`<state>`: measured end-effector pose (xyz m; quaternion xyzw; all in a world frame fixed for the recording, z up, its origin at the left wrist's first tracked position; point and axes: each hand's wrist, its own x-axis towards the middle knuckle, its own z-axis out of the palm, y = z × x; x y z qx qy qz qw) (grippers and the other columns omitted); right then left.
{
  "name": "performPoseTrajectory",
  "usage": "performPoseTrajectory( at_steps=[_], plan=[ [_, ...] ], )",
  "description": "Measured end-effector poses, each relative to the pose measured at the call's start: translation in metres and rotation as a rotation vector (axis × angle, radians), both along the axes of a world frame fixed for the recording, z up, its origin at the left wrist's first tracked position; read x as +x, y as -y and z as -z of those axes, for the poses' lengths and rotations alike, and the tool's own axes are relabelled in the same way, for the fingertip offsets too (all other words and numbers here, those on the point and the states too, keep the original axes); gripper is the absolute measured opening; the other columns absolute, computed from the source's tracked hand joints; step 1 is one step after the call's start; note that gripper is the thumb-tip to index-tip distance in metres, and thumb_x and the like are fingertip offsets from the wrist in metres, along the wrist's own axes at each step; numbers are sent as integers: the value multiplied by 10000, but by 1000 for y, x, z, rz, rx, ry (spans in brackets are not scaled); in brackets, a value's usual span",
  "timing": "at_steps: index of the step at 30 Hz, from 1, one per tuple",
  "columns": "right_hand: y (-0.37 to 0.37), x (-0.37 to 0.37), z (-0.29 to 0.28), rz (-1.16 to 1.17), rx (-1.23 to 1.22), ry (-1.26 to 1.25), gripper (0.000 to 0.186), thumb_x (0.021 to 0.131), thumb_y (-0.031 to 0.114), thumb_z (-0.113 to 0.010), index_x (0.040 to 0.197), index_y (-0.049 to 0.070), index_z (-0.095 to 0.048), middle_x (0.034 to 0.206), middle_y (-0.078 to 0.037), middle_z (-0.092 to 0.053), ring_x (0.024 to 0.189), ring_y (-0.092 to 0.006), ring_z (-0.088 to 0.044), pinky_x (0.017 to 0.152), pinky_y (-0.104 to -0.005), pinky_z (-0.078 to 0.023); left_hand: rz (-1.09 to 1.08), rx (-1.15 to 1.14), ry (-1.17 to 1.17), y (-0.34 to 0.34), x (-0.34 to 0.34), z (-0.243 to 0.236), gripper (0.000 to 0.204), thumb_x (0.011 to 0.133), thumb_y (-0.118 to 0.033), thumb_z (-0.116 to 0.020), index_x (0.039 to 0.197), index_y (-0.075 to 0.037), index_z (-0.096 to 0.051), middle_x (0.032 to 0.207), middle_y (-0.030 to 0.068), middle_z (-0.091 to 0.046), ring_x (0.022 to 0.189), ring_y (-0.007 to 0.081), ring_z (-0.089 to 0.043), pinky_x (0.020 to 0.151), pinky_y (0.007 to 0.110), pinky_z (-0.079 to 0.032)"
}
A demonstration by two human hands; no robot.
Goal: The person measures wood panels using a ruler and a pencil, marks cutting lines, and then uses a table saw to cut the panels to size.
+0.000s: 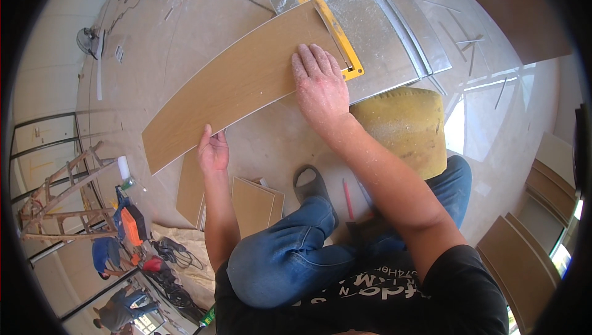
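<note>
A long tan wood-look board (228,79) slants from the left up to the top middle. At its near edge, my left hand (214,151) grips it, thumb on top and fingers underneath. My right hand (322,85) lies flat on the board's right end, fingers stretched forward and dusted white. That end meets a yellow metal frame (338,29) with a narrow slot, set on a dusty flat panel (376,42). Board and hand cover part of the frame. Right of my right wrist is a worn yellow block (401,128), partly behind my forearm.
Cut board pieces (254,204) lie by my left forearm, and a red pencil-like stick (347,198) near my sandal (309,184). Wooden trestles (68,196) and cables (179,252) stand at left. Boards (518,267) are stacked at right; thin offcuts (472,42) lie far right.
</note>
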<state>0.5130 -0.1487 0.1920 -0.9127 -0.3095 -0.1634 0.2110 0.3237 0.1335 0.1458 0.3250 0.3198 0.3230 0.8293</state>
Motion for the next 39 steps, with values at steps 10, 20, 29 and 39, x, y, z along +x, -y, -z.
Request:
performPoseTrajectory(
  at_steps=[10,20,29,39],
  plan=[
    [5,-4,-4,-3,14,-3,454,911,145,-604,1330,-25,-646,1457,-164,-608,1410,-313,-532,1220,-450,-379,11,6,-22,4,-4,0,426,992,37,-670,1404,-7,-570,1414,135,-640,1292,261,-630,1126,389,-549],
    [6,-7,-3,-10,-6,-19,466,917,147,-599,1351,-18,-639,1479,-167,-595,1433,-318,-512,1238,-454,-358,19,3,0,5,-9,1,353,1024,21,-630,1374,13,-578,1382,142,-656,1261,257,-650,1088,362,-588],
    [8,-9,-4,-6,25,-54,504,879,92,-607,1376,10,-632,1500,-129,-577,1427,-311,-505,1232,-446,-367,22,4,6,7,-12,1,404,995,52,-653,1389,-4,-582,1395,133,-654,1274,254,-644,1115,379,-558],
    [9,-11,-3,-2,23,-52,509,880,95,-600,1381,10,-631,1497,-131,-581,1426,-314,-505,1235,-450,-361,10,3,-19,8,-14,2,418,985,46,-673,1390,-14,-587,1398,119,-657,1275,241,-644,1115,371,-554]
  ],
)
